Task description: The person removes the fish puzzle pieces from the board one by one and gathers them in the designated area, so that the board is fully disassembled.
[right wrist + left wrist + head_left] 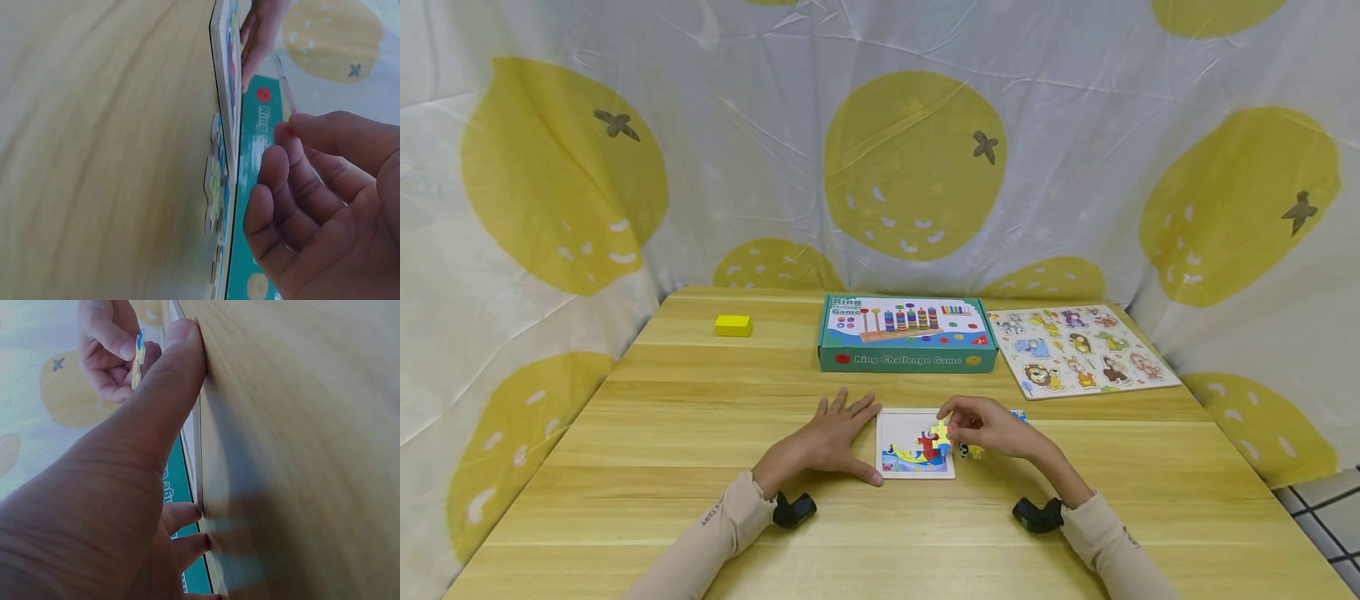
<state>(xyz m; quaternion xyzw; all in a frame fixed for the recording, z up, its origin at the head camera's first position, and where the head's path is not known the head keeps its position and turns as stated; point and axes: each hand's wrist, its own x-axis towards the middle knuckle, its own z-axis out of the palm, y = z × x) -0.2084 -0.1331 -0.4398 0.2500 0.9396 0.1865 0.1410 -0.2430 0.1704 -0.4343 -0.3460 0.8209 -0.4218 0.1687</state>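
Observation:
A small jigsaw tray (898, 423) with a pale frame lies on the table, partly filled with red, yellow and blue pieces. My left hand (827, 439) lies at its left side with fingers spread, thumb and fingertips against the edge. Between thumb and fingertips, my right hand (992, 427) pinches a puzzle piece (138, 359), raised above the tray's right part. That piece appears nearly edge-on in the left wrist view. Loose puzzle pieces (214, 194) lie on the table just right of the tray, partly hidden by my right hand in the head view.
Behind the tray stands a green Ring Challenge Game box (907, 360). An animal peg puzzle board (1097, 379) lies at the back right, beside the box. Toward the back left sits a yellow block (733, 326). A lemon-patterned cloth (760, 167) hangs around the wooden table.

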